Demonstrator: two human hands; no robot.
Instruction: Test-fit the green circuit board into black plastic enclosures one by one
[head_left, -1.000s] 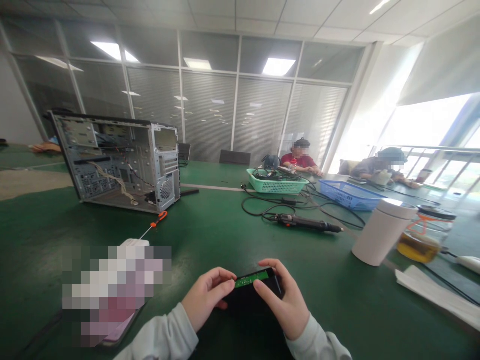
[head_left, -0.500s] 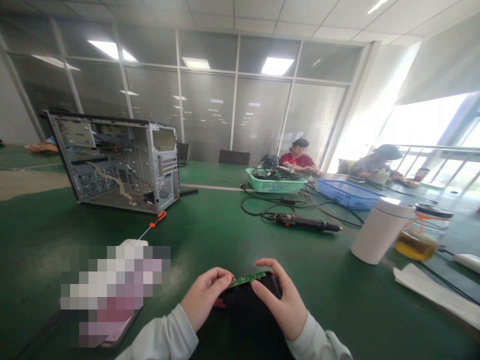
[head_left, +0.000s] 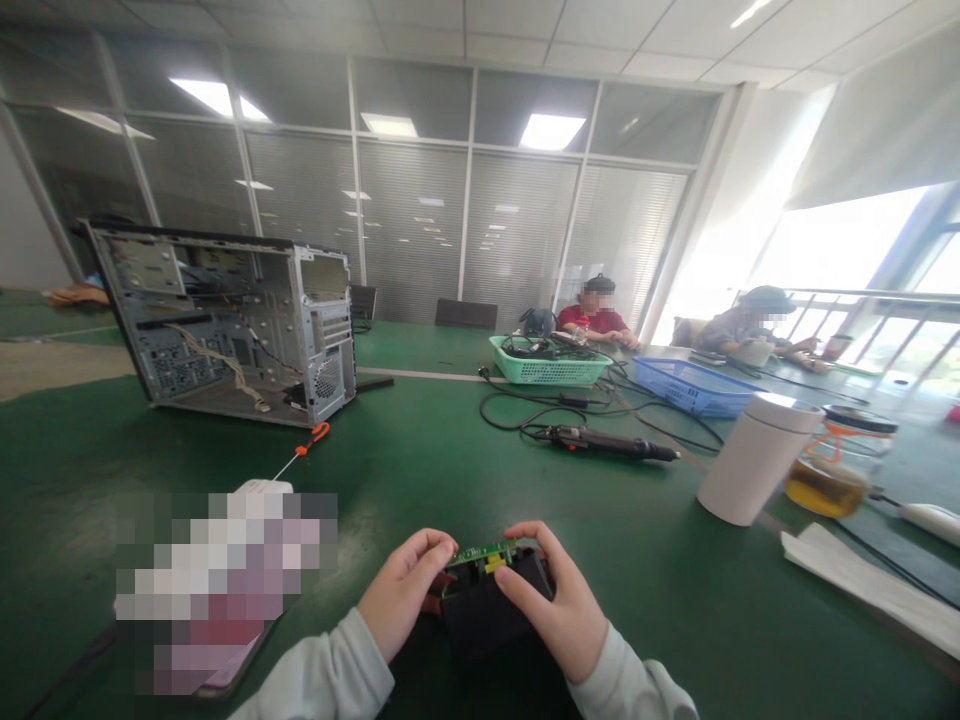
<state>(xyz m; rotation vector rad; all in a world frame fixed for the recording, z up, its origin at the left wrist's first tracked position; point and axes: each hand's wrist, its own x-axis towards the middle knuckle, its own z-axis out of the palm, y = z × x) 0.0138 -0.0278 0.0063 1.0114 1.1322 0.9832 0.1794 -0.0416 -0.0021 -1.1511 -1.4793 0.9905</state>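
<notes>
My left hand (head_left: 401,600) and my right hand (head_left: 559,610) both grip a small black box (head_left: 487,615) resting on the green table (head_left: 420,470) right in front of me. A green circuit board (head_left: 486,552) with a yellow part sticks up out of the box's far edge. The left fingers curl onto the board's left end and the right fingers press on the box's top beside the board. A bit of red shows under the left fingers; I cannot make out what it is.
An open computer case (head_left: 225,325) stands at the far left, an orange-handled screwdriver (head_left: 304,452) in front of it. A black electric screwdriver (head_left: 607,445) with cables, a green basket (head_left: 549,362), a blue basket (head_left: 694,388), a white cup (head_left: 754,460) and a jar (head_left: 836,460) lie right. Two people sit beyond.
The green circuit board has lifted up out of the black box, showing a yellow part beneath it. Both hands stayed on the box.
</notes>
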